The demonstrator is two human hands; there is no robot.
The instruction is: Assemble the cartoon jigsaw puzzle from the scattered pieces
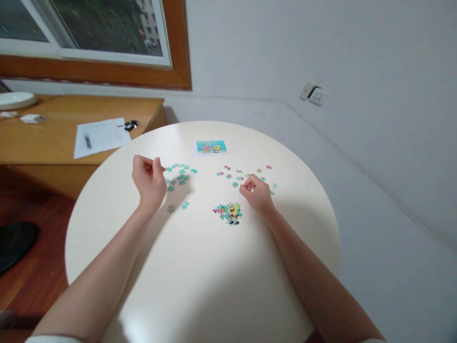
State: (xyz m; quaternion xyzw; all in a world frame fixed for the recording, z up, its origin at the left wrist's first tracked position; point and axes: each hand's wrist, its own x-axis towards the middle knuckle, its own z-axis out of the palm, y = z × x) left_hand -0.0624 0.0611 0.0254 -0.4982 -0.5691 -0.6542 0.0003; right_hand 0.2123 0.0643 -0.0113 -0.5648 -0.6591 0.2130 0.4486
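My left hand is raised over the left of the table, its fingers curled and the thumb against them; whatever it may hold is hidden. Beside it lie loose turquoise jigsaw pieces. My right hand is closed in a pinch close to the tabletop, among pink, yellow and turquoise jigsaw pieces. Anything between those fingertips is too small to make out. Between the hands, nearer to me, sits a partly joined puzzle section with a yellow cartoon figure and some pink at its left.
At the far side of the round white table lies a small picture card with cartoon figures. A wooden desk on the left bears a paper sheet and keys. A wall socket is at the right.
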